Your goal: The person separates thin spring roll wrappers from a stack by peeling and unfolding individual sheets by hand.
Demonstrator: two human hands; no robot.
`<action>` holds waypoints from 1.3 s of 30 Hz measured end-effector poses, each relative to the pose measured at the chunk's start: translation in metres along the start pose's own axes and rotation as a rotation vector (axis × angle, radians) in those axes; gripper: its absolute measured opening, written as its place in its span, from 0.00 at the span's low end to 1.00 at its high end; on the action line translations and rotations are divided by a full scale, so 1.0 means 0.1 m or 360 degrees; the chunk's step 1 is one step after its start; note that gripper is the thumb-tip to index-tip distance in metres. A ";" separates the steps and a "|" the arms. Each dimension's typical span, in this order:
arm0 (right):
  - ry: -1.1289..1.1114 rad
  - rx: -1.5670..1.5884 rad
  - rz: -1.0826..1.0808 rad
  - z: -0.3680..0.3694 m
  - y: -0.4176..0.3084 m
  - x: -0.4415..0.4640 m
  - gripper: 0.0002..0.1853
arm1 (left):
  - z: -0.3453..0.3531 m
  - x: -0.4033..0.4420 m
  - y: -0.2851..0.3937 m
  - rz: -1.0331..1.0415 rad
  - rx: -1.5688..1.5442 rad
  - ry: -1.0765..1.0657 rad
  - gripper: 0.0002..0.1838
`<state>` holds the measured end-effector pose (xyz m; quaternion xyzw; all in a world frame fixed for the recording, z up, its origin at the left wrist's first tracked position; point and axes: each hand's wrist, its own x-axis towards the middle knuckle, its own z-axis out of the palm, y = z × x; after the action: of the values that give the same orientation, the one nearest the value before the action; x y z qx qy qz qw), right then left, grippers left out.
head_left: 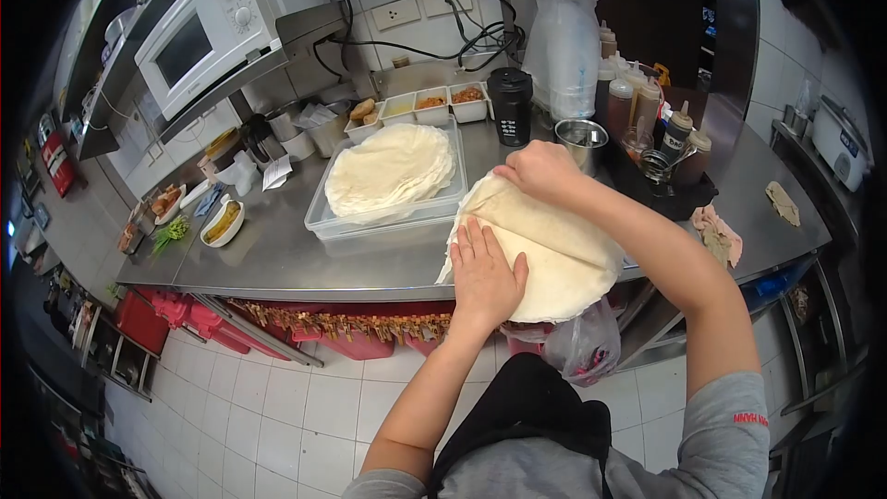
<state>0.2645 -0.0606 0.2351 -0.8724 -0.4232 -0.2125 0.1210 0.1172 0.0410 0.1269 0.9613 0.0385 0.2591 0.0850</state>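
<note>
A stack of thin, round dough sheets (pixel 564 268) lies at the counter's front edge, its near side reaching past the edge. On the left part of the stack my left hand (pixel 485 273) rests flat with its fingers spread. My right hand (pixel 540 171) is closed on the far edge of the top sheet, which is lifted and creased there. Left of the hands, a clear plastic tray (pixel 370 225) holds another pile of dough sheets (pixel 393 169).
Behind the tray stand white containers of food (pixel 431 107). A black cup (pixel 510 109), a metal pot (pixel 582 136) and sauce bottles (pixel 647 106) are at the back right. A pink cloth (pixel 717 233) lies right; a white bowl (pixel 223 223) sits left.
</note>
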 end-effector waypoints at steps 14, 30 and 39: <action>0.0413 0.0061 0.0420 -0.50 0.42 -0.07 0.22 | -0.05 0.00 0.01 -0.0036 -0.0058 -0.0046 0.39; 0.0925 0.0092 0.0508 -1.64 0.61 -0.18 0.23 | -0.04 -0.01 -0.03 0.0014 -0.0121 -0.0001 0.39; 0.1196 0.0097 0.0442 -1.97 0.66 -0.31 0.24 | -0.04 -0.01 -0.04 0.0002 -0.0081 -0.0040 0.38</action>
<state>0.2464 -0.1997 0.3916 -0.7788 -0.2337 -0.4858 0.3207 0.1141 0.0453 0.1295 0.9620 0.0303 0.2481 0.1098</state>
